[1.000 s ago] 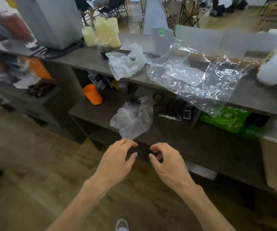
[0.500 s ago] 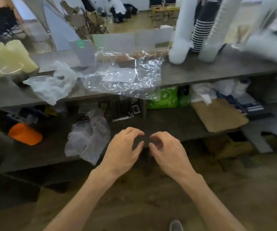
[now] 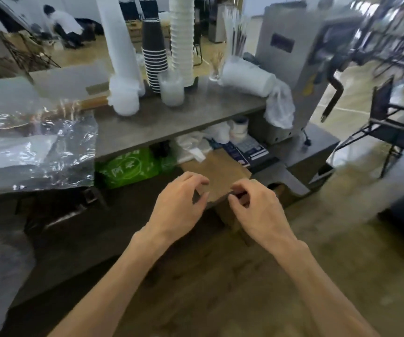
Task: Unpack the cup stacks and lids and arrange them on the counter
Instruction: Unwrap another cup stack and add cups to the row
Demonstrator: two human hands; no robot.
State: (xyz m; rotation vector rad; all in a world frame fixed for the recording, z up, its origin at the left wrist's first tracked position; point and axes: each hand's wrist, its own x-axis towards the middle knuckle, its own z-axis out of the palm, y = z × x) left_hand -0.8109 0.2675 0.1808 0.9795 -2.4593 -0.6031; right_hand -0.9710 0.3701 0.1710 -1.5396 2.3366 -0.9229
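Both hands hover low in front of the desk, close together but not touching: the left hand (image 3: pixel 179 205) and the right hand (image 3: pixel 257 210) each have loosely curled fingers and hold nothing. Just beyond them, on the lower shelf, lies a flat brown cardboard piece (image 3: pixel 218 171) beside a green printed plastic bag (image 3: pixel 128 167). Up on the grey desk (image 3: pixel 172 122), crinkled clear plastic wrap (image 3: pixel 38 147) spreads at the left. Farther back stand a tall white plastic-sleeved cup stack (image 3: pixel 120 59), a black paper cup stack (image 3: pixel 154 52), a white paper cup stack (image 3: pixel 181 40) and a short stack of clear lids (image 3: pixel 172 91); a wrapped white roll of lids (image 3: pixel 247 80) lies on its side.
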